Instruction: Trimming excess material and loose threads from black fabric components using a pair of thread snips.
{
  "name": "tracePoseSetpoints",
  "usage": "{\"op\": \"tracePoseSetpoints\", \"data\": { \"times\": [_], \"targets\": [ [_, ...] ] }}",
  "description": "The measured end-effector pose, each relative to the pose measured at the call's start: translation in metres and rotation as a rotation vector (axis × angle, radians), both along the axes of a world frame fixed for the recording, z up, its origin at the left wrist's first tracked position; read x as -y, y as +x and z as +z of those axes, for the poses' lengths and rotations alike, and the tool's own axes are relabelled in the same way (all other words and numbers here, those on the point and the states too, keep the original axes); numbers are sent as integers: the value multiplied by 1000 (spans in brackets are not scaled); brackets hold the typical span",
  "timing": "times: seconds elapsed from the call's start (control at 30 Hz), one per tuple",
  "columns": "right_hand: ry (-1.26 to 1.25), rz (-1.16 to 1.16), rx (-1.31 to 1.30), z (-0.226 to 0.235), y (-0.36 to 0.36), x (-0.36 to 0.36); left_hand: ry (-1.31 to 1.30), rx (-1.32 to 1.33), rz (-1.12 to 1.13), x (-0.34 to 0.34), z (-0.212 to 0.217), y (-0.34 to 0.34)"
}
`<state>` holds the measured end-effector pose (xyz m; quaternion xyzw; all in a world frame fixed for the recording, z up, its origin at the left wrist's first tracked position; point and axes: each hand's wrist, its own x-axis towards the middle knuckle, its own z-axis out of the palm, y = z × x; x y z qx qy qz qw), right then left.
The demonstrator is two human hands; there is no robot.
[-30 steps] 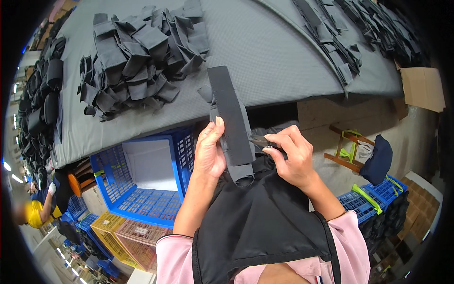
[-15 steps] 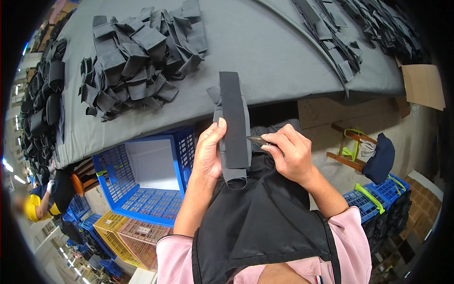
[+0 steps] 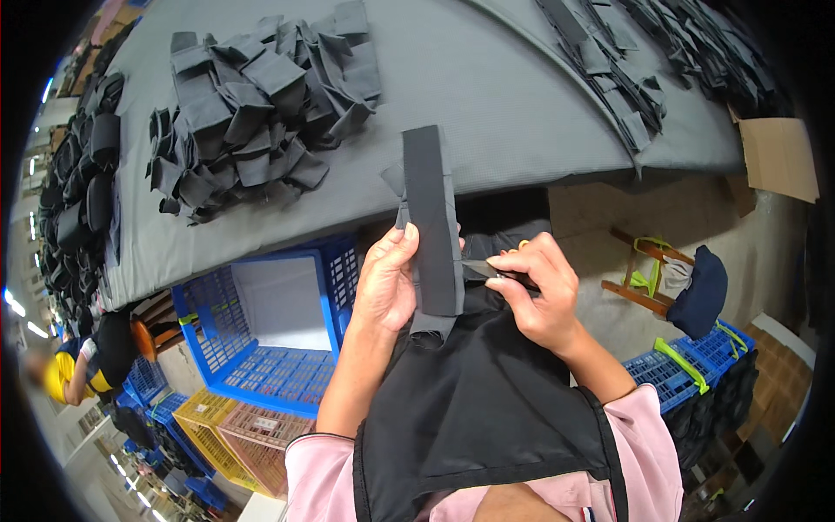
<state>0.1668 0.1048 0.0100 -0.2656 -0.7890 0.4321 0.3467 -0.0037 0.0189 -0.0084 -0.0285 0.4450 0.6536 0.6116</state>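
Note:
My left hand [image 3: 386, 280] grips a dark grey fabric piece [image 3: 432, 217], a long flat strip sewn onto lighter grey cloth, with its thumb on the front face. The piece stands nearly upright before my apron, its upper end over the table edge. Between the thumb and fingers of my right hand [image 3: 541, 285] is a pair of thread snips [image 3: 477, 268]. Their metal blades point left and reach the right edge of the fabric piece. My fingers cover most of the handle. Any thread at the tips is too small to make out.
A grey cloth-covered table [image 3: 452, 78] spans the far side, with a heap of grey fabric pieces [image 3: 252, 104] and bundled strips [image 3: 600, 61]. Blue crate [image 3: 296, 400] lower left; wooden stool [image 3: 639, 278] at right. Another person [image 3: 70, 374] works far left.
The fabric piece has tilted slightly, its lower end shifting right. My right hand has turned a little and moved slightly right with the snips, whose blades show more now.

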Motion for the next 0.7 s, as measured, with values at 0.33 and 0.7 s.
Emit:
{"op": "tracePoseSetpoints", "data": {
  "times": [0.33, 0.7],
  "targets": [
    [-272, 44, 41, -6, -14, 9, 130, 411, 80, 2, -31, 2],
    [42, 150, 63, -12, -32, 15, 263, 617, 22, 0, -37, 25]
  ]
}}
